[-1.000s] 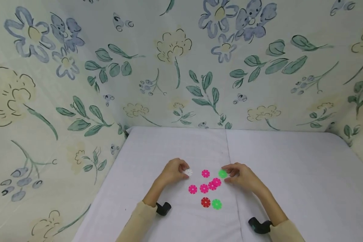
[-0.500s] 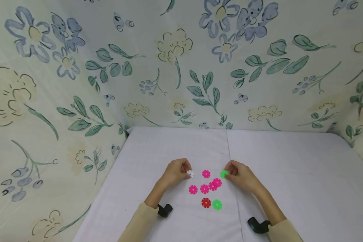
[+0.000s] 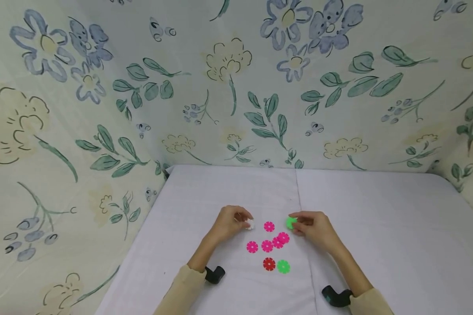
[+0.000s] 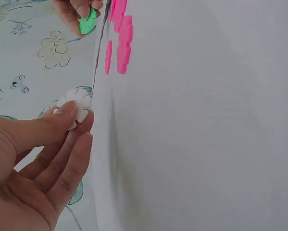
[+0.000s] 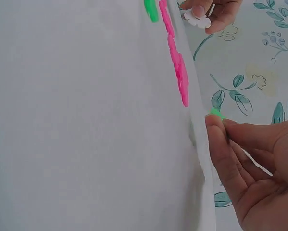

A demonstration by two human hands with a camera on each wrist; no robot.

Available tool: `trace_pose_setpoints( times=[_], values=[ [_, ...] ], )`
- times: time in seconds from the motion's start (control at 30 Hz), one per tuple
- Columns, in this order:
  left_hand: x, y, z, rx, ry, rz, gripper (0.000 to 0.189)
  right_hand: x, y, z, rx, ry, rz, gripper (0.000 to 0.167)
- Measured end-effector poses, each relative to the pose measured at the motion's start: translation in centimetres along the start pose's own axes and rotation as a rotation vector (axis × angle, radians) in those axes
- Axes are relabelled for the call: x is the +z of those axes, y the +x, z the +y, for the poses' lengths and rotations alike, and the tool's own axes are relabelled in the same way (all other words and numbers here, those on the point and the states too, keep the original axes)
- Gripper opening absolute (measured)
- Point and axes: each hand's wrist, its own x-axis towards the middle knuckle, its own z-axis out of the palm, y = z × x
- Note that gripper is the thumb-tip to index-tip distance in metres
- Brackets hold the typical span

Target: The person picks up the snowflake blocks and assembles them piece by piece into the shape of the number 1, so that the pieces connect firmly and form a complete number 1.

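Note:
My left hand pinches a white notched snowflake disc between thumb and fingers, at the left of the scattered discs. In the right wrist view, a thin white edge stands up beside that disc's flat face. Across from it, my right hand pinches a bright green snowflake disc at its right side; the right wrist view shows only a sliver of it past the fingertips. Between the hands lies a pink disc on the white cloth. The two held discs are apart.
Nearer on the cloth lie several more pink discs, two of them overlapping at the right. Closest to me are a red disc and another green disc. A flower-printed curtain hangs behind.
My left hand has shifted a little right with the white disc, which has turned in its fingers. My right hand's fingers have regripped the green disc, now slightly farther left. The loose discs lie still.

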Motion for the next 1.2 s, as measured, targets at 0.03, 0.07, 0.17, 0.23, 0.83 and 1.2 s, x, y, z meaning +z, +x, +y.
trace_pose_setpoints(
  times=[0.03,0.07,0.17,0.23,0.83,1.2],
  values=[
    [0.0,0.0,0.1,0.002,0.000,0.007,0.011,0.1,0.0,-0.1,0.001,0.026,0.002,0.028],
    [-0.1,-0.1,0.2,0.005,0.000,0.012,0.010,0.3,0.0,-0.3,0.002,0.048,0.003,0.029],
    [-0.1,-0.2,0.6,0.016,-0.002,0.023,0.008,0.8,0.0,-0.7,0.011,0.101,0.014,0.031],
    [0.0,-0.2,0.9,0.023,-0.019,0.019,0.008,1.3,0.0,-1.1,0.025,0.119,0.030,0.031],
    [1.4,0.4,2.8,0.200,-0.127,0.127,0.004,4.0,0.1,-3.4,0.009,0.312,0.078,0.032],
    [1.3,0.5,2.9,0.237,-0.114,0.161,0.006,4.4,0.3,-3.3,-0.041,0.368,0.107,0.030]
  ],
)
